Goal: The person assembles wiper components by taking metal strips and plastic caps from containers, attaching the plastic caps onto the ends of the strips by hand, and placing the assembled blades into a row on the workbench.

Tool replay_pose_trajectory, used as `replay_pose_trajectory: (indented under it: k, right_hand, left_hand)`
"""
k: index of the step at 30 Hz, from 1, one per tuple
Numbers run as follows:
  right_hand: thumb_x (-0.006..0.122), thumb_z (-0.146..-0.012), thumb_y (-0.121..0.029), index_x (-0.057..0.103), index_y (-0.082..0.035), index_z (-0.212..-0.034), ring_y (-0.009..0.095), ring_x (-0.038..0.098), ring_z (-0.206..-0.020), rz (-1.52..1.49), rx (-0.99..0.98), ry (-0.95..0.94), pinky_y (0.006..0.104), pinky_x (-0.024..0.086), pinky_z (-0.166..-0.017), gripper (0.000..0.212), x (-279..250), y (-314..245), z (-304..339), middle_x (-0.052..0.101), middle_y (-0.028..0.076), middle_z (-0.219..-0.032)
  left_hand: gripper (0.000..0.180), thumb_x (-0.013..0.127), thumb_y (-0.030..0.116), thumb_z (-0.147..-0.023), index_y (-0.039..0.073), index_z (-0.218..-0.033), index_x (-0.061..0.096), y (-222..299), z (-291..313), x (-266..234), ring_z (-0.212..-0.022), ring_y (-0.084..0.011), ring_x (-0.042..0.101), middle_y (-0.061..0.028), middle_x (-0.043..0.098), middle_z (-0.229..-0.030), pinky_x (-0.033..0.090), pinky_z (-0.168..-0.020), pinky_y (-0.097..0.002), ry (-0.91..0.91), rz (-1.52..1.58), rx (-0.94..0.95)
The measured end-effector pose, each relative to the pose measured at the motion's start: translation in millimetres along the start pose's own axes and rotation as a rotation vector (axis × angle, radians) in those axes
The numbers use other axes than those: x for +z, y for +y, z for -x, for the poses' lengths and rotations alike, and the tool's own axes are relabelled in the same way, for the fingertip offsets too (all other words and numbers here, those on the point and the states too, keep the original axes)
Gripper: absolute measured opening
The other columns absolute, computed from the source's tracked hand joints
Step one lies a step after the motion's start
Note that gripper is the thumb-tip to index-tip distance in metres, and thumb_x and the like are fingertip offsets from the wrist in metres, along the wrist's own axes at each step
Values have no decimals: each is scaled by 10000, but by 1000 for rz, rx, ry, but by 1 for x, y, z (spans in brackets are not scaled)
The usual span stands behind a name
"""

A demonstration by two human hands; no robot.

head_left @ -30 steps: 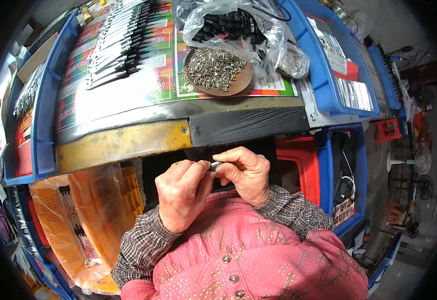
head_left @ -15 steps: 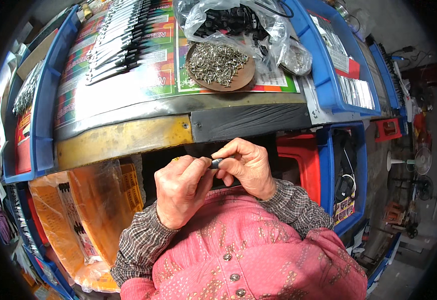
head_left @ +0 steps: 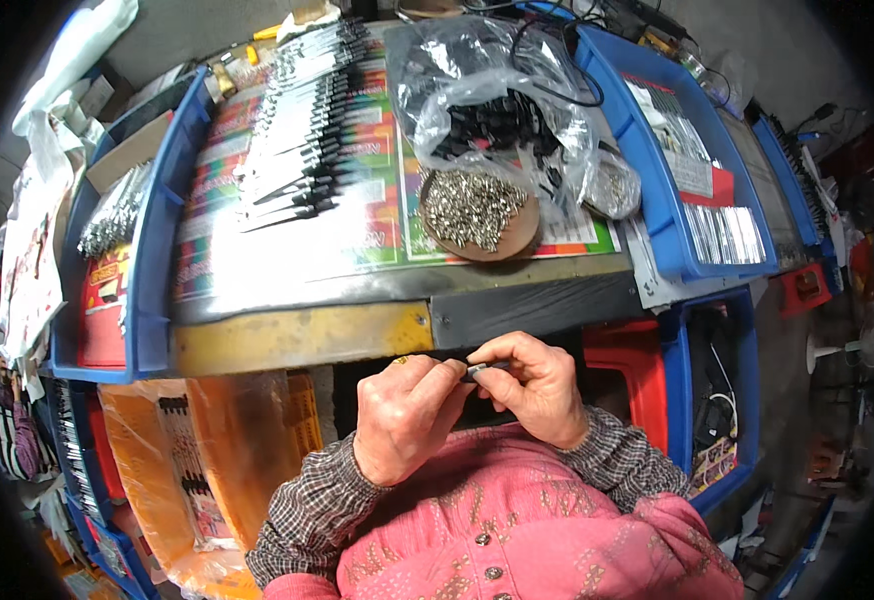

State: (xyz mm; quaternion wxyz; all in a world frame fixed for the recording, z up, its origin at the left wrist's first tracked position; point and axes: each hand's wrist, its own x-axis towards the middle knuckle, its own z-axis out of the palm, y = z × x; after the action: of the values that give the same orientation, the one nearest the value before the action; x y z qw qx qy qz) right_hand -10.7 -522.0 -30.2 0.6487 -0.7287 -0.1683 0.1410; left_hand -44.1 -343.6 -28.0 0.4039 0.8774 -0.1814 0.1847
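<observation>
My left hand (head_left: 407, 412) and my right hand (head_left: 545, 392) meet just off the near edge of the workbench, in front of my body. Fingertips of both pinch a small dark part (head_left: 477, 371) with a light grey spot; most of it is covered by the fingers, and its exact kind cannot be made out. Beyond them on the bench lies a round brown dish (head_left: 510, 238) heaped with small shiny metal pieces (head_left: 472, 205). Behind the dish, an open clear plastic bag (head_left: 439, 115) holds black plastic parts (head_left: 502, 125).
A long row of slim silver pieces with black ends (head_left: 302, 140) lies on the bench. Blue trays (head_left: 152, 270) flank it, the right one (head_left: 692, 245) holding metal strips. Below stand an orange plastic-lined crate (head_left: 242, 440), a red bin (head_left: 647, 390) and another blue bin (head_left: 747, 400).
The view has shifted, so bench and hands appear lower and farther right. Both hands keep their pinch on the small dark part, which shows a little more of its light spot.
</observation>
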Motion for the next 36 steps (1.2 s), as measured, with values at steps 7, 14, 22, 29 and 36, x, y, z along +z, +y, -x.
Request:
replay_pose_trajectory:
  k: [7, 14, 22, 29, 36]
  right_hand:
    - [678, -833, 21, 618, -10, -1087, 60, 579, -593, 294, -354, 181, 213, 469, -548, 263, -12, -10, -12, 600, 24, -709]
    - [682, -820, 21, 634, -22, -1023, 80, 600, -591, 309, -350, 222, 223, 476, -538, 214, -21, -3, -31, 629, 39, -725]
    - [687, -795, 22, 631, -14, -959, 155, 631, -606, 339, -346, 177, 269, 494, -551, 177, -22, -1, -36, 650, 84, -759]
    - [689, -769, 44, 621, -5, -929, 261, 631, -610, 359, -393, 114, 331, 498, -556, 181, -25, -7, -37, 638, 115, -741]
    - [709, -754, 25, 642, -17, -912, 277, 630, -589, 375, -453, 127, 342, 497, -527, 176, -25, -5, -39, 618, 109, -688]
  left_hand:
    - [159, 717, -21, -738, -4, -874, 635, -29, -29, -37, -569, -211, 611, -108, 612, -708, 472, -505, -306, 64, -203, -14]
    - [259, 732, -11, -726, 43, -956, 625, -79, -76, -76, -483, -186, 443, -83, 459, -589, 385, -487, -318, 173, -389, -32]
    - [177, 637, 0, -760, 45, -895, 532, -155, -145, -99, -655, -342, 592, -147, 572, -690, 450, -588, -422, 171, -531, 48]
    - [199, 597, -13, -739, 33, -932, 576, -200, -198, -93, -860, -386, 591, -179, 586, -877, 470, -741, -455, 147, -568, -12]
    - [158, 622, -13, -768, 18, -922, 625, -218, -230, -85, -843, -310, 629, -153, 628, -868, 500, -737, -378, 131, -580, -10]
